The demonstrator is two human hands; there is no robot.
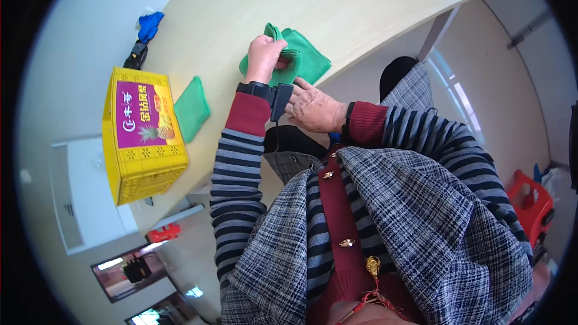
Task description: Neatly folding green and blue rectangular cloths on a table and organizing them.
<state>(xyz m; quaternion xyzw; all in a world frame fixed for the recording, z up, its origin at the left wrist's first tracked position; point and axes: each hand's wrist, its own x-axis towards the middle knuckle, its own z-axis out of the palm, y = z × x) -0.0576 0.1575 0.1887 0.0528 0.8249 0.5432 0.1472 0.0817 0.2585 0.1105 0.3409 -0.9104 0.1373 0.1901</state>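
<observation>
On the table's near edge lies a green cloth (313,63), with folded layers standing up from it. My left hand (265,59) is closed on those layers, thumb on the near side and fingers partly hidden behind the fabric. My right hand (318,108) is just below the cloth at the table edge, back of the hand up and fingers apart. Its fingertips come close to the cloth's lower edge; whether they touch it I cannot tell. A second green cloth (192,109) lies flat to the left, beside a yellow box (147,174).
The pale wooden table (361,0) stretches away to the upper right. Blue cloth-like pieces (150,25) and a black object (137,55) sit along its left edge. A red plastic stool (531,201) stands on the floor at the right.
</observation>
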